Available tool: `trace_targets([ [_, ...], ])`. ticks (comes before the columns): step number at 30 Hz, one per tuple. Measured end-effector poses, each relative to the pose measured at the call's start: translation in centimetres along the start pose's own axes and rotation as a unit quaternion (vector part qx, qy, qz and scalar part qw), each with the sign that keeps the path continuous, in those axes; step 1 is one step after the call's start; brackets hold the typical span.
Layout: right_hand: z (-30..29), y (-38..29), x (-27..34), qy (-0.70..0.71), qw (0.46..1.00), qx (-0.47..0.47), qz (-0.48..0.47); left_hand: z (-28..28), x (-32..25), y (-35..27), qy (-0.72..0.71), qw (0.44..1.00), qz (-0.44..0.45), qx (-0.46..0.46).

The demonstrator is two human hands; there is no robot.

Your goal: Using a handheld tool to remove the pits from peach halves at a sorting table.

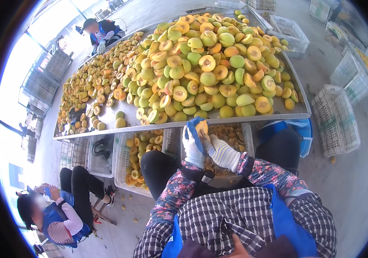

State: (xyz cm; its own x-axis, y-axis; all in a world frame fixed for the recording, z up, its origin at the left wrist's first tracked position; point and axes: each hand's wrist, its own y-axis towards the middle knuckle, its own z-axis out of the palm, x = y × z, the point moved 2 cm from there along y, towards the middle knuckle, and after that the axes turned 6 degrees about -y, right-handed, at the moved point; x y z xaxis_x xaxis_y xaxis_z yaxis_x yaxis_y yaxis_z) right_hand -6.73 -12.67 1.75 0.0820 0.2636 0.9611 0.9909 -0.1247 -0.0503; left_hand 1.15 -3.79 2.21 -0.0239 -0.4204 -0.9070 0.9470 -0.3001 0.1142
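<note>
My left hand (193, 143), in a white knit glove with blue coating, holds a halved yellow stone fruit (202, 127) just below the front rim of a metal table (184, 124). My right hand (223, 152), in a white striped glove, is curled close against the fruit's lower side. Its fingertips are partly hidden, and whether they grip a tool cannot be told. Beneath both hands, between my knees, stands a plastic crate (249, 137) with brown fruit pieces or stones (230, 134). A large heap of green-yellow fruit halves (209, 74) covers much of the tabletop beyond.
Left of my knee is a white crate (121, 174) of fruit halves. Stacked crates (335, 121) and a blue bag (306, 138) lie to the right. One person (58, 213) sits at lower left; another (101, 35) works at the table's far side.
</note>
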Motion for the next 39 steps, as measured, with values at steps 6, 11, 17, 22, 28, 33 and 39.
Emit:
trace_targets([
  [6, -2.1, -0.4, 3.0, 0.072, 0.995, 0.058, 0.048, -2.1, 1.5, 0.6, 0.063, 0.997, 0.036, 0.011],
  [11, -0.9, -1.1, 2.6, 0.192, 0.963, 0.094, 0.166, -1.1, 1.8, 0.5, 0.003, 0.998, 0.038, 0.043],
  [17, -1.6, -0.7, 2.4, -0.042, 0.999, 0.026, 0.021, -0.1, 0.9, 0.1, -0.057, 0.994, 0.073, 0.058],
  [22, -3.6, -1.1, 4.9, 0.049, 0.989, 0.108, 0.093, -0.6, 0.2, 0.5, -0.138, 0.984, -0.089, 0.061],
  [28, -3.3, -0.2, 0.9, -0.168, 0.984, 0.041, -0.043, -0.9, -1.0, 1.0, 0.435, 0.859, 0.216, 0.161],
  [33, -2.2, -1.8, 3.3, -0.003, 0.997, 0.046, 0.060, -0.9, -1.4, 1.2, 0.153, 0.972, 0.048, 0.173],
  [39, 0.5, -1.0, -0.9, -0.051, 0.989, -0.064, -0.121, -0.9, 1.2, 0.5, -0.123, 0.991, -0.028, 0.042],
])
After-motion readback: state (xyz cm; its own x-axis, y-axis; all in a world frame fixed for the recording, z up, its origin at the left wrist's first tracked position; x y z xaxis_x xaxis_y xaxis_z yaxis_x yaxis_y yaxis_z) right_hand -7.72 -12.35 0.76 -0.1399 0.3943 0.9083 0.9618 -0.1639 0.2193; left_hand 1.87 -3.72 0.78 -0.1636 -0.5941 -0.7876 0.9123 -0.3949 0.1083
